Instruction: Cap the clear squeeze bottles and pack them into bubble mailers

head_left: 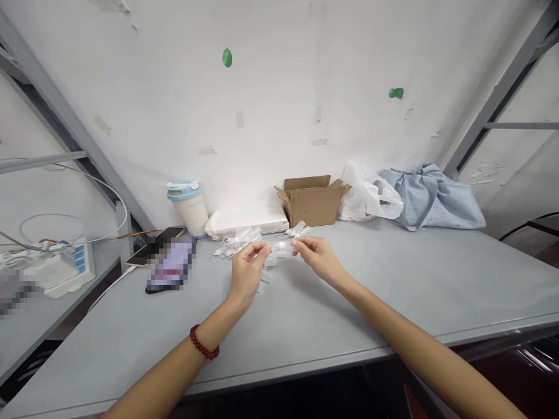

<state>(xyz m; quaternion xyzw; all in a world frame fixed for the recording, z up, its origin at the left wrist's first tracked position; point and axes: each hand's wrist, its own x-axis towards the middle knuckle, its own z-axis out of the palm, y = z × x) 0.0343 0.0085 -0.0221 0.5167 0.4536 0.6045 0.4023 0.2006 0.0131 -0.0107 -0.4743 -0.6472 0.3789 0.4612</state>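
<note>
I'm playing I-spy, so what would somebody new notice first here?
Probably the left hand and right hand in the middle, pinching a small clear piece over the grey table. Next might come the red bracelet on the left arm, then the open brown box at the table's back.

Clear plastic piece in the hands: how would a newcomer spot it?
On the grey desk, find the open cardboard box, then look nearer the camera, between left hand and right hand. The clear plastic piece is there, pinched by both hands, while similar clear pieces lie on the desk.
</note>
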